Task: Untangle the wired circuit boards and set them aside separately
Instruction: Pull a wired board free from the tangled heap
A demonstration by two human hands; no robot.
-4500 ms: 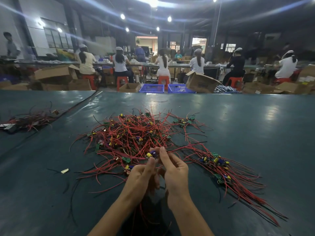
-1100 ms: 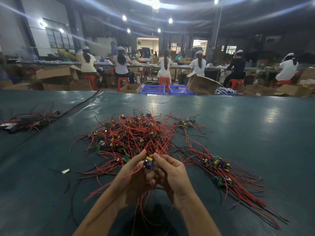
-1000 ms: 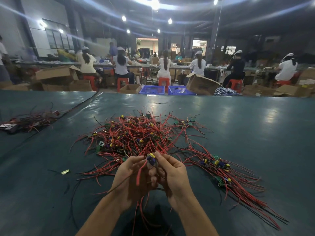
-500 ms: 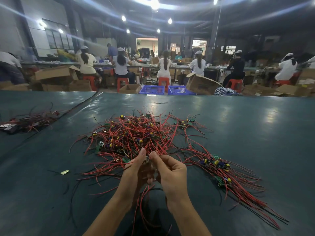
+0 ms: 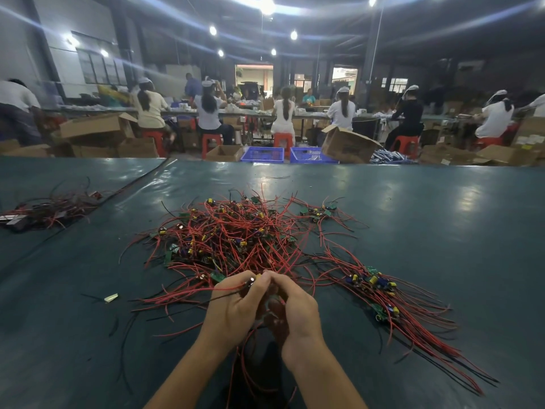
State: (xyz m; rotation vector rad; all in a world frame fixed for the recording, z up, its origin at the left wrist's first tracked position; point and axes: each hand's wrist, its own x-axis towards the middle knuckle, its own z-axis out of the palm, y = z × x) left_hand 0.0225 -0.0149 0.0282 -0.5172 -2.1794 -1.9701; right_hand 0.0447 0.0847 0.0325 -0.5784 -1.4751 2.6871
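A big tangle of small circuit boards with red and black wires (image 5: pixel 236 234) lies in the middle of the dark green table. To its right, several boards lie in a combed-out row (image 5: pixel 374 287) with their wires trailing toward the near right. My left hand (image 5: pixel 233 305) and my right hand (image 5: pixel 295 305) meet at the near edge of the tangle. Their fingertips pinch one small wired board (image 5: pixel 253 280) between them. Its red wires hang down between my wrists. The board is mostly hidden by my fingers.
A second heap of wired parts (image 5: pixel 44 208) lies at the far left of the table (image 5: pixel 442 231). A small pale scrap (image 5: pixel 111 297) lies near left. Beyond the table's far edge are cardboard boxes, blue crates (image 5: pixel 262 154) and several seated people at a long bench.
My hands have sunk slightly and closed together around the small board. The left hand's fingers, raised half a second ago, now curl onto the board. The piles have not moved.
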